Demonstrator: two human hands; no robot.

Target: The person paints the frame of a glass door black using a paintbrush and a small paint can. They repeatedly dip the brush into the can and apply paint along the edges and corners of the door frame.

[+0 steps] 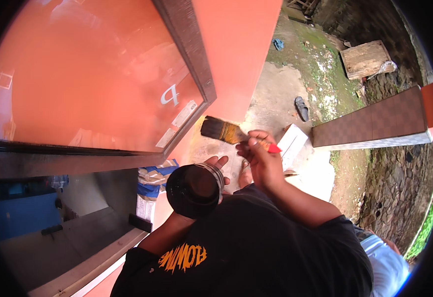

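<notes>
My right hand [267, 166] grips a wide paintbrush [230, 132] by its red handle. The brush's dark bristles point left, toward the brown window frame [204, 91], and look apart from it. Held in front of my chest by my left hand [219, 162] is a round black paint pot [192, 190], tilted so that its dark inside shows. Its walls hide part of that hand, and fingertips come out past its rim. How much paint is in the pot I cannot tell. The framed glass pane [92, 84] is at my left, reflecting orange.
An orange wall [239, 44] runs beyond the frame. A white box [294, 141] and a dark sandal [301, 108] lie on the concrete. At right stands a low tiled wall [370, 119]. A wooden board [367, 59] lies farther off. Light blue cloth [382, 262] shows behind my right side.
</notes>
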